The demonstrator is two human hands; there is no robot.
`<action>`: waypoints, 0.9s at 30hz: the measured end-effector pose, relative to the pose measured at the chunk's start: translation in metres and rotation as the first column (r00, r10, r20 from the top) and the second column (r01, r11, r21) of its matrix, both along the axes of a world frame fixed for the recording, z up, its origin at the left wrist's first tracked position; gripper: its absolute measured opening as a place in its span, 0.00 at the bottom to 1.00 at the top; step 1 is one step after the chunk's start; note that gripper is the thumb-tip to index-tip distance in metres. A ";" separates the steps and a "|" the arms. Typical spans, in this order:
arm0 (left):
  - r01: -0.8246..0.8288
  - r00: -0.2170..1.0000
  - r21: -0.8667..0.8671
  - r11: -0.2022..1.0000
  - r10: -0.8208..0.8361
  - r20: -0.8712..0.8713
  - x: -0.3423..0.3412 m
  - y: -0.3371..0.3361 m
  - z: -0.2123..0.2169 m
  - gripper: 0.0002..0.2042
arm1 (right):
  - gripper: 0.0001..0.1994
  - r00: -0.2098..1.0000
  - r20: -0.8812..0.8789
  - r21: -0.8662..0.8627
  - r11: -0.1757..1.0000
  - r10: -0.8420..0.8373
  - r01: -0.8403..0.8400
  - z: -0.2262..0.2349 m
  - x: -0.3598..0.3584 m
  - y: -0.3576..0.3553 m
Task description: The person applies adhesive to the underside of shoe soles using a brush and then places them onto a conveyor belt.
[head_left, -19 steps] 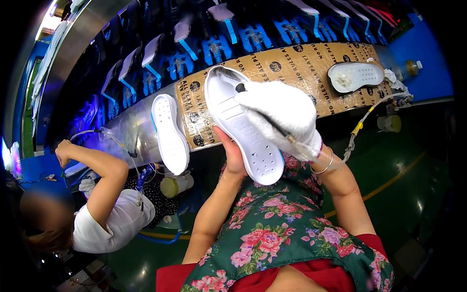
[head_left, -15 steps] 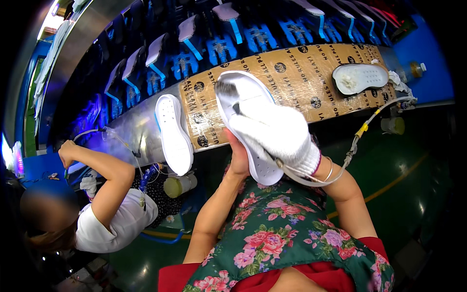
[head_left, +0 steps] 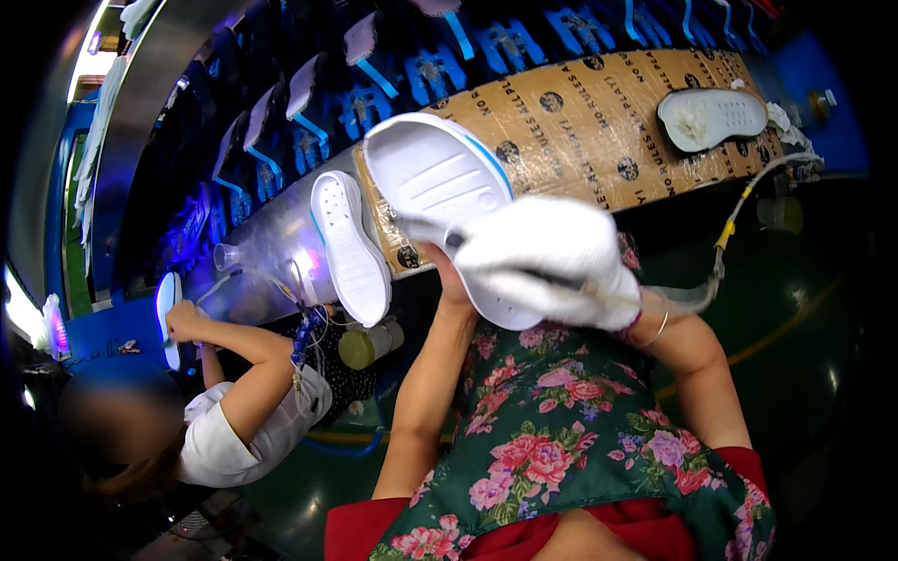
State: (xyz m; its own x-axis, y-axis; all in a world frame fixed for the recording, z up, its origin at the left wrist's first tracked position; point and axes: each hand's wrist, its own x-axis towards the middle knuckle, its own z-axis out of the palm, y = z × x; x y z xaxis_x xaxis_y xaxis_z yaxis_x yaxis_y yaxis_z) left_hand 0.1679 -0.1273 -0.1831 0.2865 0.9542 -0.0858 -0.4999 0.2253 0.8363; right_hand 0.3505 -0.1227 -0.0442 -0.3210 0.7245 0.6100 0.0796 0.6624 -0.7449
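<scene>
One gloved grip [head_left: 547, 252] over sole [head_left: 440, 173]

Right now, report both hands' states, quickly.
Left hand: holding the white shoe sole, its grip partly hidden beneath.
Right hand: gloved, closed around a slim brush.

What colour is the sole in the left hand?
The sole is white with some blue edging, head view.
</scene>
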 end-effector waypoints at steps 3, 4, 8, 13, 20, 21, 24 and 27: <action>0.054 0.976 -0.031 0.998 -0.046 0.214 0.001 0.005 -0.002 0.52 | 0.13 0.981 0.018 0.224 0.957 -0.195 0.186 -0.013 -0.001 0.012; 0.077 0.961 -0.047 0.996 -0.061 0.271 0.002 0.007 -0.001 0.53 | 0.12 0.978 0.050 0.267 0.946 -0.204 0.184 -0.013 -0.006 0.008; 0.184 0.876 -0.035 0.982 -0.148 0.459 -0.001 0.027 0.021 0.58 | 0.11 0.999 0.021 0.092 0.995 -0.043 0.041 -0.015 -0.010 -0.009; 0.117 0.828 -0.133 0.984 -0.023 0.560 0.002 0.032 0.051 0.61 | 0.16 0.974 0.053 0.240 0.949 -0.221 0.203 -0.021 -0.004 -0.001; 0.307 0.605 0.152 0.939 -0.316 0.731 0.001 0.052 0.052 0.59 | 0.13 1.000 0.025 0.064 0.998 -0.013 0.012 -0.024 -0.010 -0.019; 0.293 0.646 0.176 0.940 -0.330 0.688 -0.004 0.058 0.047 0.59 | 0.13 0.979 0.018 0.281 0.941 -0.203 0.190 -0.024 -0.011 -0.013; 0.262 0.652 0.211 0.942 -0.334 0.681 -0.004 0.063 0.044 0.59 | 0.17 0.962 0.124 0.312 0.930 -0.242 0.193 -0.027 -0.017 -0.021; 0.211 0.649 0.233 0.949 -0.314 0.693 -0.002 0.070 0.043 0.60 | 0.15 0.985 0.116 0.252 0.963 -0.125 0.092 -0.027 -0.015 -0.028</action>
State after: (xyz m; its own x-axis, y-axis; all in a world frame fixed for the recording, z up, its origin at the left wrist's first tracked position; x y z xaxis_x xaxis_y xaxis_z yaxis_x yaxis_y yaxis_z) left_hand 0.1655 -0.0572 -0.1404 0.4497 0.8165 0.3621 -0.8883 0.3664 0.2770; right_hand 0.3354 -0.1503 -0.0713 -0.3370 0.5933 0.7310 0.2462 0.8050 -0.5398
